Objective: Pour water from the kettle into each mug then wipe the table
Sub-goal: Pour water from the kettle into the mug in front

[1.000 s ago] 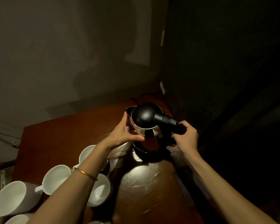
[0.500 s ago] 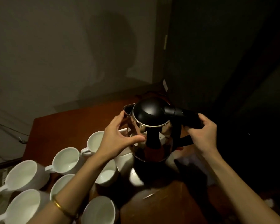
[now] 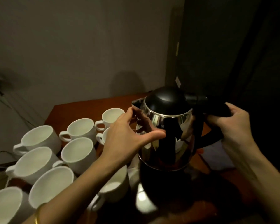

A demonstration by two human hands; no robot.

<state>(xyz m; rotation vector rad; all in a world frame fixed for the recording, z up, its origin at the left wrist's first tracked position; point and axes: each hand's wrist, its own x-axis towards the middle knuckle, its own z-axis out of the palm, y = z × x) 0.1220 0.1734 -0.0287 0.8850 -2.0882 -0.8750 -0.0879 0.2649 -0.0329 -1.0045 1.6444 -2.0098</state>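
Observation:
A shiny steel kettle (image 3: 168,135) with a black lid and black handle is held upright above the brown table (image 3: 81,109). My right hand (image 3: 231,126) is closed around the kettle's handle. My left hand (image 3: 129,135) presses flat against the kettle's left side, thumb across the front, just below the spout. Several white mugs stand in a cluster on the left half of the table, among them one at the back (image 3: 111,117), one in the middle (image 3: 78,152) and one near my left forearm (image 3: 115,186). The mugs look empty, though the light is dim.
A pale cloth (image 3: 217,157) lies on the table to the right, behind the kettle. A grey wall runs behind the table, with cables (image 3: 0,92) hanging at the far left. The right side of the room is dark.
The kettle has come up and closer to me, with both hands staying on it. The view has shifted so that more mugs show at the left.

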